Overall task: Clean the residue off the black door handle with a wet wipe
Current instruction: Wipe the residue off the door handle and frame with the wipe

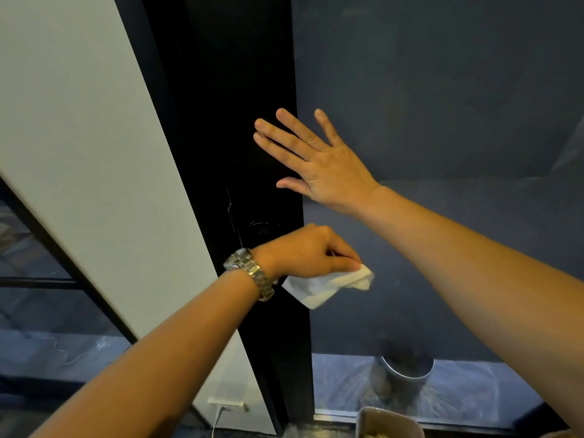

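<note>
Plastic container: nearest, at the bottom edge; pale and translucent, with only its rim and a little of its contents in view.
Left forearm: comes up from the lower left and wears a metal wristwatch at the wrist.
Left hand: its fingers are curled and it pinches the wet wipe between thumb and fingers, knuckles up, at the right edge of the black door stile.
Wet wipe: white and crumpled. It hangs from the left hand's fingertips down and to the left, in front of the line where the black stile meets the glass.
Right hand: above the left hand and apart from it. It is released, with 4 straight, slightly spread fingers and the thumb out to the side. The fingertips lie over the black stile and the palm over the glass. Whether it presses on the surface cannot be told.
Black door stile: a tall dark strip running top to bottom between the 2 lighter surfaces.
Round ring: a faint mark on the stile just above the left hand.
Door handle: cannot be told apart from the black around the left hand.
Frosted glass panel: right of the stile, blue-grey.
Round bin: blurred, behind the glass near the floor.
White wall panel: left of the stile, with a socket and cable low down.
</note>
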{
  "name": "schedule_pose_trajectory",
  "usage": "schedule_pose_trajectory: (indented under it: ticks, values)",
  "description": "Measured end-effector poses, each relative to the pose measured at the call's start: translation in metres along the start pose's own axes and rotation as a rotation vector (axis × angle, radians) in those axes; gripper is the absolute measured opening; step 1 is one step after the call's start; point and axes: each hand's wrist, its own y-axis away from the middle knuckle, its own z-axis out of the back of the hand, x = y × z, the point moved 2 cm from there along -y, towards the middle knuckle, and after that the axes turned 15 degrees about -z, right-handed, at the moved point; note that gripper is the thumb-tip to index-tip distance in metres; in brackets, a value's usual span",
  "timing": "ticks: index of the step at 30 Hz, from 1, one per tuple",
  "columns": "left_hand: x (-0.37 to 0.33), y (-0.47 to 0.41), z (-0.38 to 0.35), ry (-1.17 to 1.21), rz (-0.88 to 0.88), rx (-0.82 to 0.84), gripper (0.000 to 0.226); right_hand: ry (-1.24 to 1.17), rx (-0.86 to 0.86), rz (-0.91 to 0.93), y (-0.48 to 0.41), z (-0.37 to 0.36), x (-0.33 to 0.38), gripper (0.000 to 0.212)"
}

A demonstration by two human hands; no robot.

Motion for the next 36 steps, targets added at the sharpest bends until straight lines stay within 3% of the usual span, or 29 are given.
schedule_pose_trajectory:
  ticks: [4,9,12,15,21,27,33,36]
  values:
    - [0.004,0.008,-0.003,-0.039,-0.046,0.031,0.022,-0.006,0.006,-0.001,0.002,0.001,-0.002,0.064]
    - [0.001,0.001,-0.003,-0.116,-0.086,-0.101,0.017,0.006,0.012,-0.008,0.001,0.003,-0.001,0.064]
    - [-0.008,-0.014,-0.020,-0.244,-0.072,-0.001,0.020,-0.002,0.020,-0.007,0.000,0.004,0.001,0.064]
    - [-0.009,-0.007,-0.013,-0.226,-0.080,0.039,0.018,-0.003,0.021,-0.005,0.001,0.005,-0.001,0.065]
    - [-0.003,0.010,0.014,-0.211,-0.053,-0.170,0.019,-0.014,0.035,-0.007,0.000,0.006,0.002,0.064]
    - [-0.007,-0.001,-0.022,-0.259,-0.043,0.080,0.026,-0.026,0.058,-0.010,0.001,0.006,0.000,0.064]
    - [0.022,0.029,0.010,-0.171,0.068,0.020,0.035,-0.028,0.068,-0.007,0.001,0.006,0.000,0.065]
    - [0.010,0.019,-0.005,-0.212,0.003,0.003,0.037,-0.031,0.064,-0.008,0.000,0.005,0.003,0.064]
